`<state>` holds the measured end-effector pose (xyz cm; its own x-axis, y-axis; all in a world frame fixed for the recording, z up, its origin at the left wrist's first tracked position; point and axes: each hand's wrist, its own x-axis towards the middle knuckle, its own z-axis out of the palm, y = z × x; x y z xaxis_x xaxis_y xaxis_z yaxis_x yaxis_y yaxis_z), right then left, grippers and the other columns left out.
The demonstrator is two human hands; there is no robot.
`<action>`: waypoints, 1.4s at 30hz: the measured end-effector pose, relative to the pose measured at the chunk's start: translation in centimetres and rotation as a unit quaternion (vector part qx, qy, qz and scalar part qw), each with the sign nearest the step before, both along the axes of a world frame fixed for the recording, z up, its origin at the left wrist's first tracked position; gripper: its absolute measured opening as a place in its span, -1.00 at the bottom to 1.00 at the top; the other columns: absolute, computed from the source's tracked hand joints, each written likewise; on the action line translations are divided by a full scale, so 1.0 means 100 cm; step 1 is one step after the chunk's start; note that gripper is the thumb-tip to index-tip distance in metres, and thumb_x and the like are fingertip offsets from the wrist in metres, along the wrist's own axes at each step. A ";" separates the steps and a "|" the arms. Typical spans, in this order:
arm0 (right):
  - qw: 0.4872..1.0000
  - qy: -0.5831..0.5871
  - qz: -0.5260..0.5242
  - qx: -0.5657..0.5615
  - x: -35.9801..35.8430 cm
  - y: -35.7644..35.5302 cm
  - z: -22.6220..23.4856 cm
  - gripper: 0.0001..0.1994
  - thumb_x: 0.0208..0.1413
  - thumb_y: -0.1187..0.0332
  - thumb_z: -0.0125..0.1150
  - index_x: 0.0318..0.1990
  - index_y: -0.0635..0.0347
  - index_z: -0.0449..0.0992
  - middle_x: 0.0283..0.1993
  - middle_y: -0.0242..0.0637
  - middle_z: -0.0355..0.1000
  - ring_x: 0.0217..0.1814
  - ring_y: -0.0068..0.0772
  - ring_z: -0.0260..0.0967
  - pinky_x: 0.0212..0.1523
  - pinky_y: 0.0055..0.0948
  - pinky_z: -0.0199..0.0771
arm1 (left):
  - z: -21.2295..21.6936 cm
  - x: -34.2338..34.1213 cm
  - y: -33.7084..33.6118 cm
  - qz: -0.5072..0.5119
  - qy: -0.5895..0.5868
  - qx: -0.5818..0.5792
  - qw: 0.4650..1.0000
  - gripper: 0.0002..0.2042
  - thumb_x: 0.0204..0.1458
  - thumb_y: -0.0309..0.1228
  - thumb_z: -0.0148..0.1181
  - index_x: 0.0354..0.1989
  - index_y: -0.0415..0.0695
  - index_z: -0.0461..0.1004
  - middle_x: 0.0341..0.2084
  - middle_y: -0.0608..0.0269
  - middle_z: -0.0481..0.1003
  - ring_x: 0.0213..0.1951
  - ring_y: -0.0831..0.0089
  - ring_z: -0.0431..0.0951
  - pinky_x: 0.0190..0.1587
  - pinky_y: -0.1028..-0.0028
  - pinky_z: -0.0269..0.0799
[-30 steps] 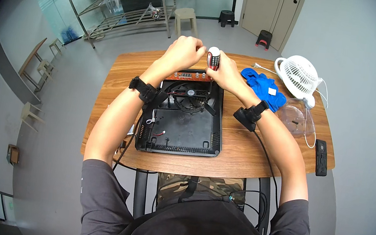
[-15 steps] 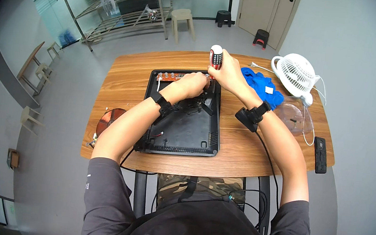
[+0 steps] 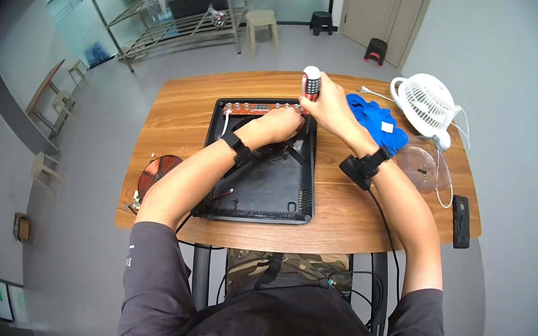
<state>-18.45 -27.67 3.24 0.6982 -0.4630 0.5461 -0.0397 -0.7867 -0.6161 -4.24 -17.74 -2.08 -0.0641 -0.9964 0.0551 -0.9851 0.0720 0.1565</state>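
Observation:
A shallow black plastic appliance casing (image 3: 261,198) lies open on the wooden table in front of me. Along its far edge runs a narrow orange-red circuit board (image 3: 249,108) with round buttons, and a white wire comes off its left end. My right hand (image 3: 329,105) is wrapped round the handle of a screwdriver (image 3: 311,84), white, black and red, held upright over the casing's far right corner. Beside its lower end, my left hand (image 3: 281,125) is closed, fingers curled down at the board's right part. Hidden from sight are the screwdriver's tip and whatever the left fingers grip.
To the right are a blue cloth (image 3: 378,125), a white fan (image 3: 425,106) with its cord, a clear plastic dish (image 3: 413,165) with small dark pieces, and a black oblong device (image 3: 460,222) at the edge. A coppery disc (image 3: 156,175) lies left, partly behind my forearm.
My left hand has shifted slightly to the right, closer to the screwdriver, uncovering more of the circuit board. My right hand keeps its hold on the upright screwdriver with barely any movement.

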 end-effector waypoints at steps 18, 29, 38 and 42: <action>0.999 0.004 0.026 -0.021 0.020 0.020 0.018 -0.65 0.03 0.34 0.39 -0.11 0.33 0.43 -0.36 -0.06 0.54 -0.32 -0.10 0.58 -0.25 -0.22 0.54 | 0.037 0.140 0.105 0.146 0.125 0.018 0.981 -0.84 -0.01 -0.37 0.22 -0.45 -0.20 0.63 -0.58 0.14 0.62 -0.46 0.35 0.66 -0.29 0.33 0.56; 0.990 0.052 0.128 0.033 0.077 0.085 0.028 -0.69 0.10 0.28 0.44 -0.17 0.26 0.46 -0.33 -0.23 0.58 -0.37 -0.47 0.57 -0.28 -0.41 0.57 | -0.027 0.204 0.216 0.316 0.126 0.152 0.928 -0.95 -0.12 -0.49 0.32 -0.55 -0.19 0.62 -0.53 0.13 0.65 -0.46 0.30 0.66 -0.32 0.36 0.56; 0.990 0.047 0.131 -0.018 0.094 0.094 0.023 -0.69 0.10 0.30 0.44 -0.17 0.29 0.45 -0.36 -0.20 0.57 -0.32 -0.39 0.61 -0.27 -0.39 0.58 | -0.036 0.203 0.221 0.315 0.156 0.116 0.929 -0.94 -0.08 -0.52 0.28 -0.54 -0.20 0.61 -0.58 0.10 0.63 -0.47 0.30 0.65 -0.33 0.35 0.56; 0.982 0.062 0.165 0.064 0.092 0.096 0.027 -0.61 0.05 0.28 0.45 -0.18 0.41 0.42 -0.36 0.05 0.56 -0.29 -0.06 0.62 -0.23 -0.21 0.58 | -0.044 0.212 0.222 0.280 0.126 0.083 0.948 -0.95 -0.08 -0.52 0.27 -0.51 -0.18 0.64 -0.56 0.10 0.63 -0.45 0.26 0.65 -0.33 0.34 0.56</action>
